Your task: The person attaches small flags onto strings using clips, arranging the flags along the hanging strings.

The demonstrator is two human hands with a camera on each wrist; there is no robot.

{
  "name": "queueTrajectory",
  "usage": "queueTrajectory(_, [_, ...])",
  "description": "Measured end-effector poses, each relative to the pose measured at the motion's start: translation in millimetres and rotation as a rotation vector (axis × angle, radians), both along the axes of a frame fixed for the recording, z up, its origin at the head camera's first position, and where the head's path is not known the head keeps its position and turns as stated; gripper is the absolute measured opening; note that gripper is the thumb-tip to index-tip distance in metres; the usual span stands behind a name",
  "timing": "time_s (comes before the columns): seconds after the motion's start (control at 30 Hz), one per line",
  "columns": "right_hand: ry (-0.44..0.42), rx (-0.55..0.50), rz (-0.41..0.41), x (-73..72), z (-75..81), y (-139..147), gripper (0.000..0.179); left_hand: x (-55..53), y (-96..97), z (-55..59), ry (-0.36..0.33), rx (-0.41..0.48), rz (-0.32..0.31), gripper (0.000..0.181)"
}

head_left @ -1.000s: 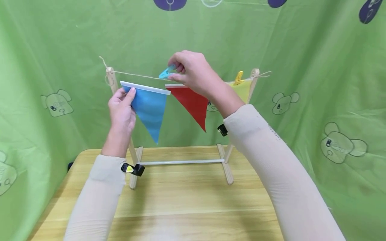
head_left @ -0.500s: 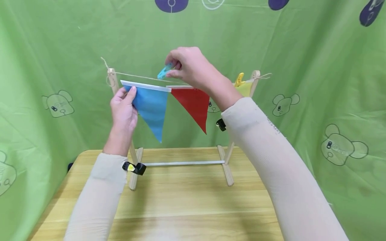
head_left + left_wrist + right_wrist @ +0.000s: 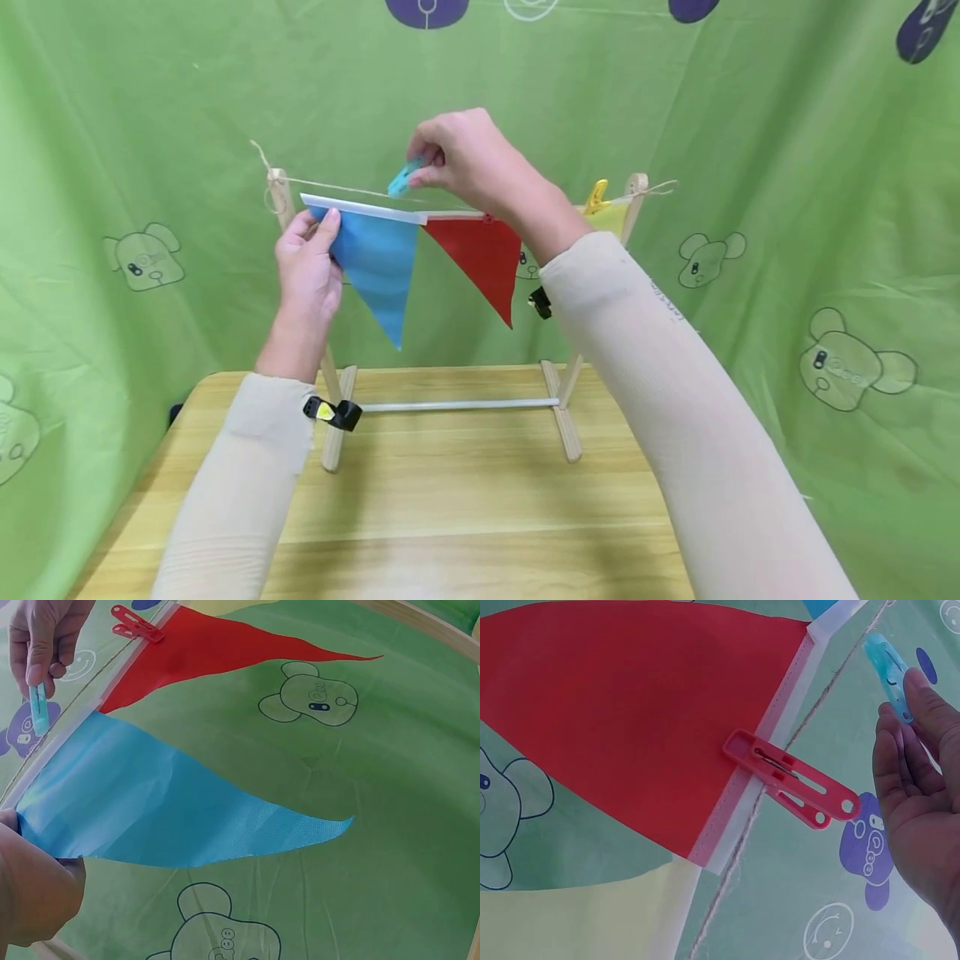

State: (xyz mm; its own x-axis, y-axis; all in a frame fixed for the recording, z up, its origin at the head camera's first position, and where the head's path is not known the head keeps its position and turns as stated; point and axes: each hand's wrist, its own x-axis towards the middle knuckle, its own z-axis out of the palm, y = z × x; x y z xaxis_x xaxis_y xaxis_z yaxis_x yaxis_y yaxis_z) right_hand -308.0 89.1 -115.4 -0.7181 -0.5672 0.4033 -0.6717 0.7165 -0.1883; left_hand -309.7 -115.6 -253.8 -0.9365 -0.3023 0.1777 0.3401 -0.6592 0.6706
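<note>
My left hand [image 3: 309, 267] pinches the left part of the white top band of a blue triangular pennant [image 3: 378, 267], thumb in front. The pennant hangs point down just below the twine [image 3: 337, 187]. Between thumb and fingers, my right hand [image 3: 468, 158] holds a light blue clothespin [image 3: 405, 177], its tip beside the twine above the pennant's right end. A red pennant [image 3: 652, 712] is clipped to the twine by a red clothespin [image 3: 791, 776], seen clearly in the right wrist view. The blue band's right end meets or overlaps the red pennant's band.
A yellow clothespin [image 3: 597, 198] holds a yellow pennant [image 3: 609, 218] near the right post [image 3: 633, 208]. The twine is tied to the left post [image 3: 281, 200] too. A white bar [image 3: 457, 406] joins the stand's feet on the wooden table [image 3: 450, 500]. A green patterned curtain [image 3: 337, 83] surrounds it.
The blue pennant has shifted slightly right and up, its band's end now at the red one. My right hand has moved a little up and left, tipping the clothespin more steeply.
</note>
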Motion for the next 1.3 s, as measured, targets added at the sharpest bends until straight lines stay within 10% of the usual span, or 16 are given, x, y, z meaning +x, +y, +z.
queueTrajectory(1.3, [0.009, 0.152, 0.002, -7.1, -2.7, -21.0, 0.022, -6.3, 0.1, 5.0, 0.032, 0.046, -0.007, 0.011])
